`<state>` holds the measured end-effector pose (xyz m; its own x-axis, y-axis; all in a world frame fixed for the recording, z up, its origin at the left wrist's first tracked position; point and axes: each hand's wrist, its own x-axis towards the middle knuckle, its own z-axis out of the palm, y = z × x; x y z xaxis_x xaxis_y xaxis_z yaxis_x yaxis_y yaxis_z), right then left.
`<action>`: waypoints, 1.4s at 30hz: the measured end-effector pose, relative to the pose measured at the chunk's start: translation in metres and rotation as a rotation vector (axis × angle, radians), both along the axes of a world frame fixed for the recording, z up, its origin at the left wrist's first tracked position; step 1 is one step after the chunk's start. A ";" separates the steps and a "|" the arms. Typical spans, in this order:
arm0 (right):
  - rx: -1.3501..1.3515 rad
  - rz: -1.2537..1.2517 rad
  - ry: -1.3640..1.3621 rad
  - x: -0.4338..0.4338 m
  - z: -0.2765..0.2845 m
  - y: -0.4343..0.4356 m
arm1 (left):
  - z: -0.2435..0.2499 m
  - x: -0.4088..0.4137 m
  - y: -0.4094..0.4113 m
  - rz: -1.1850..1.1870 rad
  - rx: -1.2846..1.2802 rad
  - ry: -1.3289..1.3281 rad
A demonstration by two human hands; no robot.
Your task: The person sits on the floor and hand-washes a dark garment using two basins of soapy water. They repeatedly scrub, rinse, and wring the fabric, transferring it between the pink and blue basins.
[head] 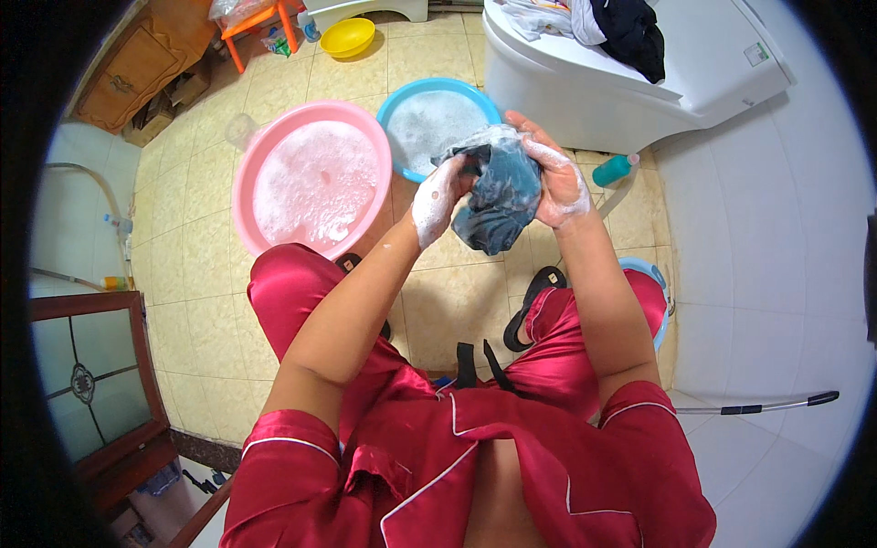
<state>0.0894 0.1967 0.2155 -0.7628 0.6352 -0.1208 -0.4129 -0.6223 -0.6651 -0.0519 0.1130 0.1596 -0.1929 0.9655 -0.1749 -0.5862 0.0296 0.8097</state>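
Between my two hands hangs a wet, dark blue-green cloth (507,188) with soap foam along its upper part. My left hand (438,198), foamy over its back, grips the cloth's left side. On the right side, my right hand (555,178) holds the cloth against its palm and thumb, with suds on the thumb and wrist. Behind the cloth stands a blue basin (394,92) of sudsy water, partly covered by it. To the left is a larger pink basin (244,198) full of foam and water.
A white toilet (548,96) with clothes (627,34) on top stands at the upper right. Near its base lies a teal bottle (612,171). A yellow bowl (347,38) and an orange stool (250,24) are at the back. A blue tub (661,335) is partly hidden by my right leg.
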 end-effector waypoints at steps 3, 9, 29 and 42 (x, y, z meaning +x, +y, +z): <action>0.062 -0.012 -0.021 0.001 0.005 0.001 | 0.009 -0.007 -0.008 -0.197 -0.005 0.233; 0.521 -0.095 -0.483 0.009 0.017 0.010 | 0.032 -0.024 -0.020 -0.039 -0.085 0.423; 0.666 -0.296 -0.534 -0.034 -0.037 -0.047 | 0.011 0.006 -0.011 0.005 -0.431 -0.572; 1.041 -0.426 -0.877 -0.046 -0.071 -0.039 | 0.000 0.025 -0.005 0.060 -0.405 -0.416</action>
